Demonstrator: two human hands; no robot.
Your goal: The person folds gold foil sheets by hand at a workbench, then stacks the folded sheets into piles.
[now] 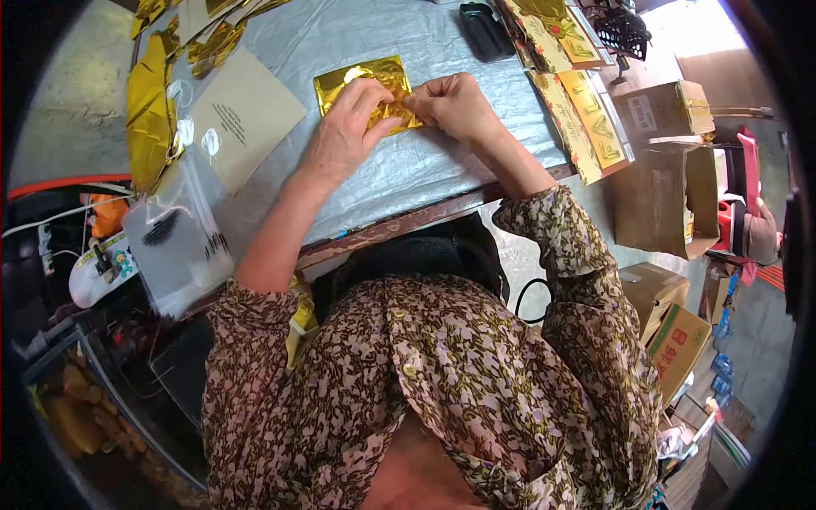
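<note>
A shiny gold foil piece, roughly square, lies on the covered table in front of me. My left hand is over its left and lower part, fingers curled onto the foil and thumb along the lower edge. My right hand pinches the foil at its right side, fingertips close to those of my left hand. Whatever lies under the fingertips is hidden. Left of the foil is a grey-beige board with printed lines and small white loops of string on it.
Gold foil sheets hang at the table's left edge, above a clear plastic bag. Decorated gold-and-cream cards lie at the right, near a black tray. Cardboard boxes stand on the floor to the right.
</note>
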